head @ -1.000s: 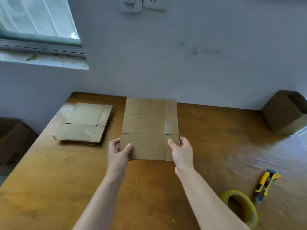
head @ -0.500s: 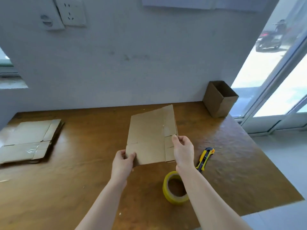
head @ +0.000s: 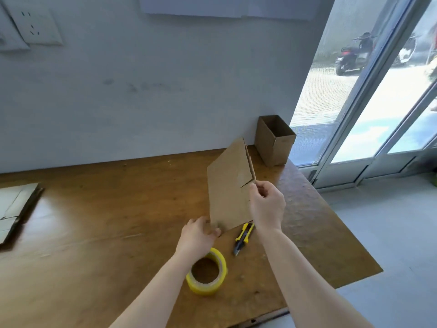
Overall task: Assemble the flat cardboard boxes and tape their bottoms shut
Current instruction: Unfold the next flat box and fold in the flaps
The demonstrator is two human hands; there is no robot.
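I hold a flat, folded cardboard box tilted up above the wooden table. My left hand pinches its lower left corner. My right hand grips its right edge at the flap slits. A yellow tape roll lies on the table just below my left wrist. A yellow and black utility knife lies between my hands, under the box's lower edge.
An assembled open cardboard box stands at the table's back right corner by the wall. A stack of flat boxes lies at the far left. The table's right edge drops to the floor beside glass doors.
The flat box was lifted off the table, carried right and tilted up on edge. My view swung right, so the flat stack slid to the left edge.
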